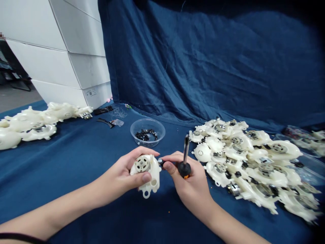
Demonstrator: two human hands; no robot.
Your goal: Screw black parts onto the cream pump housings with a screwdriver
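My left hand (127, 173) is wrapped round a cream plastic motor housing (155, 176), its thumb across the front. A round metal motor (142, 164) sits in the housing's face, and a small ring tab sticks out at the bottom. My right hand (194, 181) grips a screwdriver (186, 156) in the palm, its shaft pointing up and its black and orange handle mostly hidden by the fingers. Between that hand's thumb and forefinger is a small black part (160, 162) with a silvery top, held against or very close to the housing's right edge.
A clear plastic bowl (148, 123) with small black parts stands behind my hands. Many similar housings (243, 156) are heaped at right; more housings (33, 122) lie at left. White boxes (76, 67) are stacked at back left, beside a blue cloth backdrop (203, 67).
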